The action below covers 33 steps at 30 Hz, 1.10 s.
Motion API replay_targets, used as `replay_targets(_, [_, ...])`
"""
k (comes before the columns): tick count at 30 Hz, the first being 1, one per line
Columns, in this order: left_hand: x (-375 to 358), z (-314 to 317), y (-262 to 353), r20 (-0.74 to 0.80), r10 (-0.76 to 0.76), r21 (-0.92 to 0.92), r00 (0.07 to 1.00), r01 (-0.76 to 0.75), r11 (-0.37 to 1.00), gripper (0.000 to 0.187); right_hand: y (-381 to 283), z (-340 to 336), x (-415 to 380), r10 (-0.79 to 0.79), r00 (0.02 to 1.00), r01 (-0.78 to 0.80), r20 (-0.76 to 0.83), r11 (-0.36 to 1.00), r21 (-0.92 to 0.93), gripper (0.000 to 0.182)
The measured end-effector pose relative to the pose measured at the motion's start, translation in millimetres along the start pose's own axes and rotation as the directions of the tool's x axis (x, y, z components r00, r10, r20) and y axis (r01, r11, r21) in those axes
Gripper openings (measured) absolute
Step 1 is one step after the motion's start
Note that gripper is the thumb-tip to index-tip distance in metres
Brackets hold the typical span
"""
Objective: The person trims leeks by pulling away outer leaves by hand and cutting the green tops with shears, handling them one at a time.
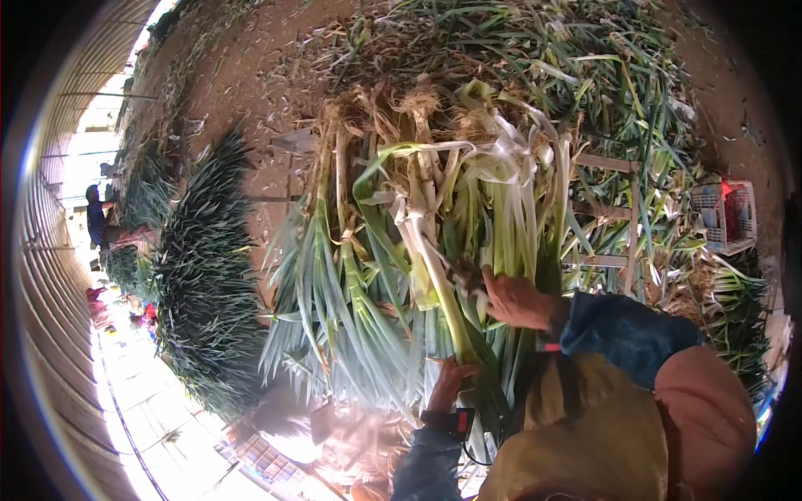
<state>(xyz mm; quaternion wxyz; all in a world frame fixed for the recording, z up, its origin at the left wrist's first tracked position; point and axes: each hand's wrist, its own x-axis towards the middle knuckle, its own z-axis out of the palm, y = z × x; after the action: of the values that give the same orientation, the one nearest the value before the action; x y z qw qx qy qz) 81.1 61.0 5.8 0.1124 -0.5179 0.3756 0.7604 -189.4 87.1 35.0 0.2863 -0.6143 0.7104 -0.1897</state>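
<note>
Lower centre, my left hand (452, 382) is wrapped round the green part of a long onion stalk (441, 294), whose white end points up and away. My right hand (516, 301) is closed just right of that stalk, at a small dark object (466, 277) too blurred to name. Around both hands lie several long green onions (355, 292) with roots at the far end and leaves toward me. Pale peeled skins (514, 163) hang over the stalks to the right.
Cut leaves (618, 92) cover the ground beyond and to the right, around a metal frame (632, 217). A plastic crate (723, 219) stands at the far right. Large onion heaps (205, 275) lie at left, near another person (98, 217). A brown-clad knee or cloth (585, 426) is close below.
</note>
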Motion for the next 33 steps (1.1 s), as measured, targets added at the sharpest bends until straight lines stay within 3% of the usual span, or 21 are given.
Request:
replay_targets(2, [-2.8,4.3,-1.3,-0.075,-0.074,-0.096,0.994,0.066,0.993,0.025,14.5,9.5,23.5,0.007,0.999,-0.008,-0.053,1.0,-0.024,0.071])
replay_targets(5, [-26.8,28.7,44.4,-0.131,-0.038,-0.029,0.991,0.034,0.999,0.028,24.1,11.4,46.8,0.043,0.995,-0.046,-0.091,0.999,-0.023,0.07])
replay_targets(8, [-33.4,34.1,51.4,-0.138,-0.051,-0.004,0.989,0.051,0.999,0.029,21.8,3.3,41.5,0.059,0.993,-0.059,-0.105,0.998,0.003,0.07])
replay_targets(11, [-31.7,36.5,56.9,-0.143,0.221,0.136,0.965,-0.202,0.97,0.027,9.1,-19.5,14.6,0.066,0.994,-0.06,-0.09,0.996,0.059,0.069])
replay_targets(15, [39.1,12.2,74.5,-0.179,0.279,0.27,0.943,-0.226,0.936,0.026,-26.4,-69.0,-26.6,0.078,0.996,-0.085,0.049,0.981,0.173,0.069])
replay_targets(17, [72.3,32.9,90.9,-0.244,0.413,0.522,0.878,-0.24,0.818,0.029,-37.5,-84.9,-41.7,0.083,0.989,-0.107,0.12,0.971,0.216,0.068])
replay_targets(18, [77.6,61.3,94.3,-0.251,0.569,0.737,0.783,-0.226,0.637,0.032,-35.4,-82.0,-45.1,0.091,0.986,-0.119,0.138,0.969,0.216,0.068])
replay_targets(19, [133.6,61.1,34.3,-0.271,0.572,0.745,0.774,-0.207,0.634,0.038,-17.6,-67.5,-47.5,0.127,0.981,-0.153,0.15,0.971,0.184,0.069])
replay_targets(21, [146.8,97.8,9.0,-0.242,0.514,0.875,0.823,-0.043,0.481,0.043,25.0,-37.0,-52.1,0.196,0.965,-0.218,0.171,0.969,0.115,0.07])
replay_targets(23, [113.3,118.4,30.0,-0.204,0.553,0.884,0.808,-0.091,0.459,0.042,88.0,-26.1,-45.9,0.316,0.922,-0.272,0.225,0.94,-0.208,0.071])
replay_targets(24, [99.6,121.7,38.9,-0.19,0.573,0.888,0.797,-0.109,0.447,0.041,93.3,-25.0,-44.3,0.31,0.936,-0.278,0.169,0.942,-0.188,0.07])
replay_targets(27, [84.5,91.6,19.7,-0.096,0.562,0.685,0.822,-0.355,0.636,0.03,86.6,-17.7,-44.8,0.278,0.959,-0.274,0.058,0.959,-0.072,0.07])
replay_targets(28, [96.6,66.1,-11.2,0.228,0.795,0.823,0.563,-0.547,0.152,0.023,62.3,-19.9,-43.8,0.264,0.963,-0.264,0.048,0.964,-0.003,0.07])
replay_targets(29, [118.7,40.6,-43.9,0.168,0.626,0.826,0.761,-0.456,0.332,0.021,39.9,-20.6,-43.7,0.248,0.968,-0.25,0.038,0.966,0.062,0.07])
replay_targets(30, [92.7,37.6,-15.3,0.023,0.772,0.894,0.636,-0.359,0.269,0.022,18.1,-14.2,-50.5,0.147,0.987,-0.151,0.065,0.987,0.056,0.07])
replay_targets(31, [87.1,37.1,-3.5,-0.453,0.617,0.721,0.644,-0.143,0.678,0.022,0.3,-9.3,-55.8,0.045,0.995,-0.05,0.092,0.997,0.057,0.071])
replay_targets(32, [84.7,20.2,19.5,-0.366,0.774,0.872,0.517,-0.101,0.479,0.024,-10.0,-10.8,-53.5,0.023,0.982,-0.035,0.188,0.997,0.063,0.071])
replay_targets(33, [79.9,13.0,50.7,-0.362,0.824,0.914,0.437,-0.007,0.405,0.025,-17.1,-13.8,-50.1,0.0,0.961,-0.019,0.278,0.998,0.065,0.071])
